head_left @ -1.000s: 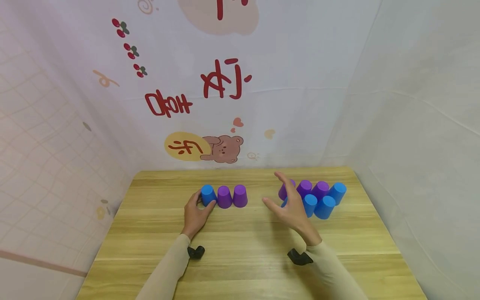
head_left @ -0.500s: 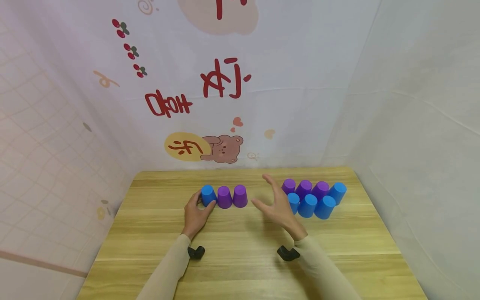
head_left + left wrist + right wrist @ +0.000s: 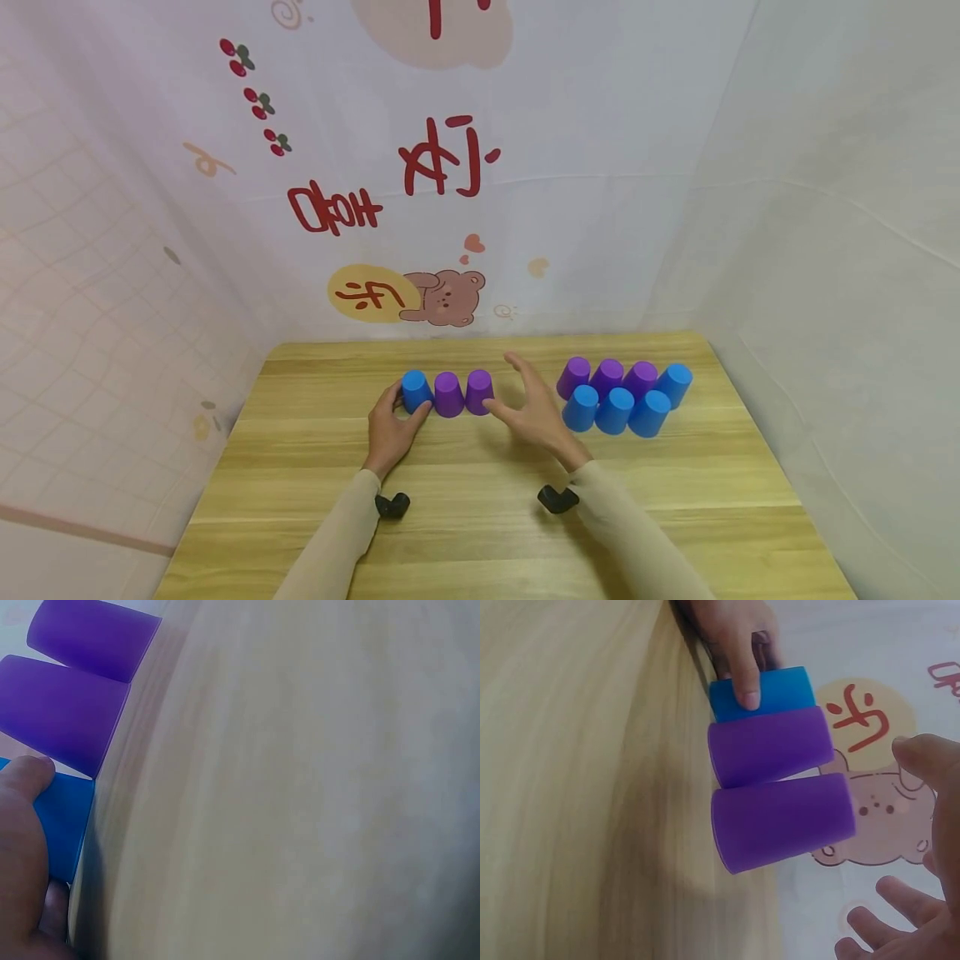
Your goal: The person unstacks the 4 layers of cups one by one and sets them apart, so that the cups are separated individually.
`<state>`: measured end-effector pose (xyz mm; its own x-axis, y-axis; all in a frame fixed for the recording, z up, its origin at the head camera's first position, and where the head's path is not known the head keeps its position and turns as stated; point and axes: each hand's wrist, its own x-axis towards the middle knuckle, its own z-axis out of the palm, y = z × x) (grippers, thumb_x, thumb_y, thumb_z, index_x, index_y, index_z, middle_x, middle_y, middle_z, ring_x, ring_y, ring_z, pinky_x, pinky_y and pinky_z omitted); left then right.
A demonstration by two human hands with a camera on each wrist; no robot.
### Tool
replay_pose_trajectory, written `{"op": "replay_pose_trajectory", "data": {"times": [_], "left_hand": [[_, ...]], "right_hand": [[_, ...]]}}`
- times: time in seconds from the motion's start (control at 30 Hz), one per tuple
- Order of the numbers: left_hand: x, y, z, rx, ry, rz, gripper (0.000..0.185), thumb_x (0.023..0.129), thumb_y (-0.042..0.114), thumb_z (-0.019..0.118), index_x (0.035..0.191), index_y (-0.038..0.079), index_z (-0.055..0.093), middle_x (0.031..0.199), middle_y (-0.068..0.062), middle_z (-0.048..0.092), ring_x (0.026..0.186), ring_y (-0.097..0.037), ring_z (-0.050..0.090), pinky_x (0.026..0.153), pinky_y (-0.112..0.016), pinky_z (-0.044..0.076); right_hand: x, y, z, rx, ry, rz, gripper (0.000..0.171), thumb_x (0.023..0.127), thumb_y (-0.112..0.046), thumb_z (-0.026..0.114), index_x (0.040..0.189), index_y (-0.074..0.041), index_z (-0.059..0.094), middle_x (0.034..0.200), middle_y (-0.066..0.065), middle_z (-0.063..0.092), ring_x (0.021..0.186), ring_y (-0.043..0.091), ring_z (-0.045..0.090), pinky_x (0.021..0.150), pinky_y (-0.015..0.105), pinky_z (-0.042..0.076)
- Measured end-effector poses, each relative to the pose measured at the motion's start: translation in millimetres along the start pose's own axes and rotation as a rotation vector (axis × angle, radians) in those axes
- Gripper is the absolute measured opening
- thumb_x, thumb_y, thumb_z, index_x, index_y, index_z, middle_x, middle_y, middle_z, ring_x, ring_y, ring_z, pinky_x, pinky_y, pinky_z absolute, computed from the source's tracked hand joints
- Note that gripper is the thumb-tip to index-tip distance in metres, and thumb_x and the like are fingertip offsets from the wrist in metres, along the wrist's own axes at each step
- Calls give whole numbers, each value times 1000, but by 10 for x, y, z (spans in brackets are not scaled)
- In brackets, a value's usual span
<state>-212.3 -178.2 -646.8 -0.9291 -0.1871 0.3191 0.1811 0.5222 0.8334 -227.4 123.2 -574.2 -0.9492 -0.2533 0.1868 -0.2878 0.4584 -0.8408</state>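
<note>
Evidently, the left hand point(image 3: 392, 433) grips a blue cup point(image 3: 415, 388), its thumb pressed along the near side and its fingers curled round the far left side. The left forearm slants in from the near left edge of the table point(image 3: 450, 492). The right hand point(image 3: 534, 414) is held with thumb and fingers spread wide apart, the gap between them facing left; its forearm slants in from the near right.

Just right of the left thumb stands one purple cup point(image 3: 448, 395), and beside it a second purple cup point(image 3: 479, 388), close in front of the right thumb's tip. The head view overlaps that thumb with the cup's lower edge, so whether they touch I cannot tell.

All three cups are upside down, closed narrow ends up and wide mouths on the table, each long axis upright. They stand in a sideways row between the two hands, rims touching or nearly so.

Right of the right fingers, three purple cups point(image 3: 609, 377) and four blue cups point(image 3: 615, 410) stand mouth down in two close rows, their axes upright too.
</note>
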Motion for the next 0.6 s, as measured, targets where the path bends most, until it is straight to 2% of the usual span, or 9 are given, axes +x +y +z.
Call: {"op": "replay_pose_trajectory", "data": {"times": [0.23, 0.47, 0.6], "left_hand": [[-7, -14, 1, -17, -21, -37, 70, 95, 14, 93, 156, -2, 61, 147, -26, 72, 132, -43, 74, 118, -57, 61], [-3, -22, 0, -12, -14, -13, 70, 95, 14, 93, 155, -2, 62, 147, -27, 72, 130, -44, 75, 116, -58, 62], [-3, -22, -6, -13, -19, -14, 70, 95, 14, 93, 156, -2, 61, 147, -27, 72, 130, -44, 75, 116, -57, 62]], "right_hand": [[77, 15, 100, -33, -36, -21, 94, 97, -44, 90, 174, -23, 41, 179, 10, 48, 166, 42, 46, 134, 73, 41], [128, 38, 173, -27, -66, -3, 93, 98, -41, 89, 174, -13, 41, 177, 12, 49, 164, 43, 47, 133, 73, 42], [153, 30, 203, -11, -68, 2, 91, 98, -38, 90, 172, -14, 44, 176, 11, 51, 163, 42, 49, 133, 71, 42]]}}
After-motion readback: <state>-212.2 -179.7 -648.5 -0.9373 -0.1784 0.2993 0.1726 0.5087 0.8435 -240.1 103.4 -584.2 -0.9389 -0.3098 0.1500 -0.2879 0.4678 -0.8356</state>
